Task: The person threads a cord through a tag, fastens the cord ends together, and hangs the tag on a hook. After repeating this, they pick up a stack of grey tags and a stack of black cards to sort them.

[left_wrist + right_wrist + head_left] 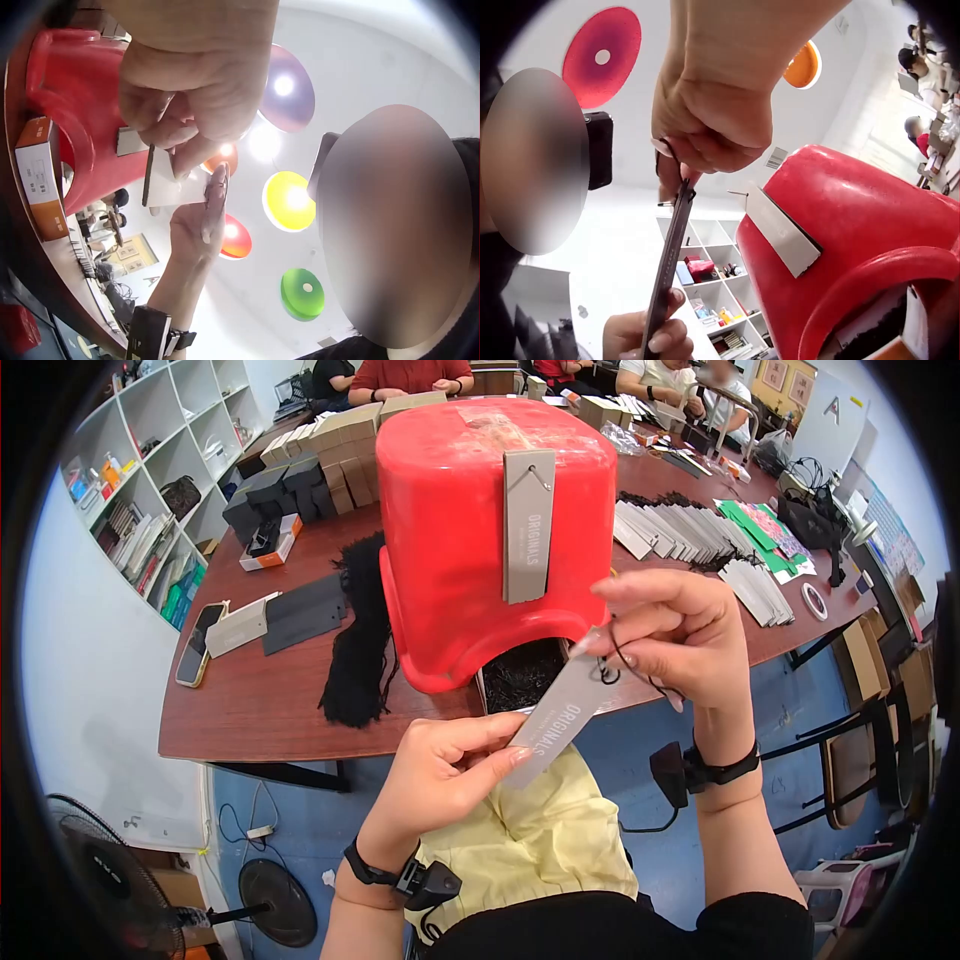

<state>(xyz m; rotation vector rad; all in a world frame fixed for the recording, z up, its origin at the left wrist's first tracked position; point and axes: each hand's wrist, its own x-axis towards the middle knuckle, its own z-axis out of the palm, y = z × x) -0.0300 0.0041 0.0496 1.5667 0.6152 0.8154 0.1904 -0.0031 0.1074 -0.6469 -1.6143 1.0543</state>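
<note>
My left hand (440,772) pinches the lower end of a grey hang tag (553,725) printed "ORIGINALS", between thumb and fingers. At the tag's upper end, my right hand (695,635) pinches a thin black cord (655,682) that loops through the tag's hole. Seen edge-on in the right wrist view, the tag (667,262) slants down from one hand to the other. Just beyond my hands stands an upturned red plastic stool (450,540), with a stack of matching grey tags (526,560) hanging against its near side.
Under the stool's arch lies a box of black cords (522,676). A black cord bundle (355,660), dark tags (303,613) and a phone (200,647) lie left. Rows of grey tags (680,532) spread right. Small boxes (350,450) stand behind; people sit at the far end.
</note>
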